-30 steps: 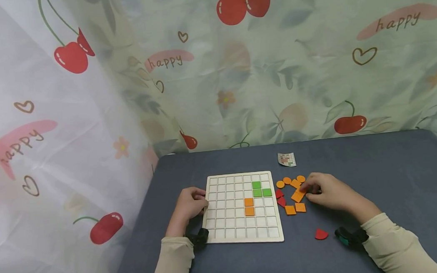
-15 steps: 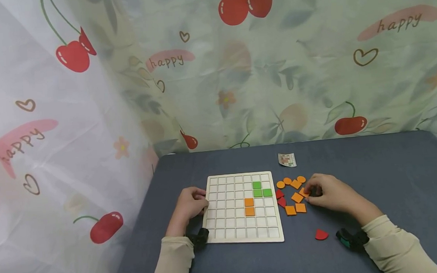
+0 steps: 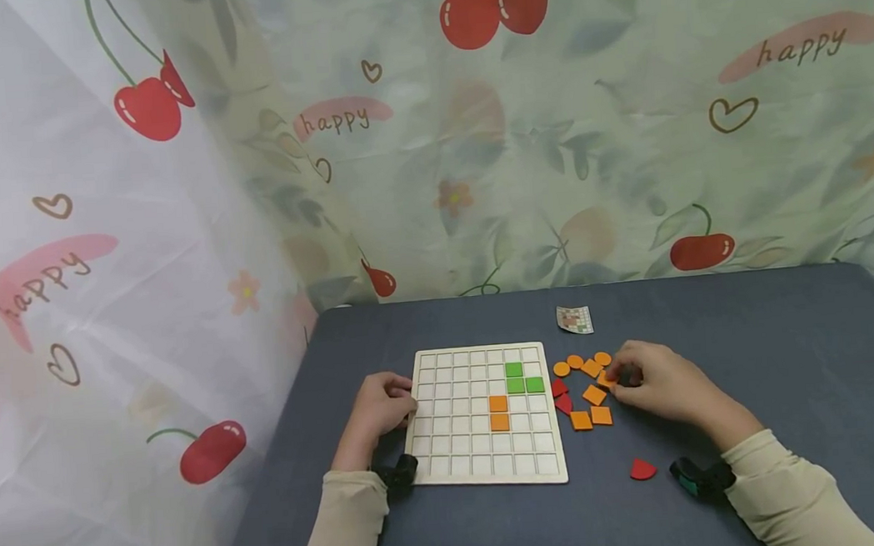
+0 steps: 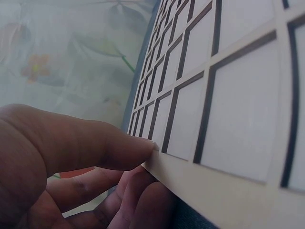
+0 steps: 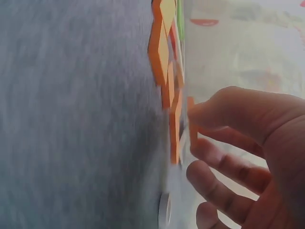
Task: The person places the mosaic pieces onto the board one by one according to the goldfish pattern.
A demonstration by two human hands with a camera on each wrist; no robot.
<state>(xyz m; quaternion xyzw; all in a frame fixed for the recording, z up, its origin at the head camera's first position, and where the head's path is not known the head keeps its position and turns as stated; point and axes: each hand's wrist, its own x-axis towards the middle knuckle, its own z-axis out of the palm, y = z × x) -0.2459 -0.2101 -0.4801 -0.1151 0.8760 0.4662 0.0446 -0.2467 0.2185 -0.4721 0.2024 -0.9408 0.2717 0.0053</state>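
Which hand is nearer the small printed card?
Right. The right hand pinches an orange tile in front of the printed card and to its right; the left hand holds the white grid board by its left edge, farther off to the left.

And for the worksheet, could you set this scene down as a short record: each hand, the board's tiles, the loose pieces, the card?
Left hand: pinches the left edge of the grid board
Right hand: pinches an orange tile
On board: three green square tiles, two orange square tiles
Loose, right of board: orange circles, orange squares, red pieces
Printed card: beyond the loose pieces; print too small to read
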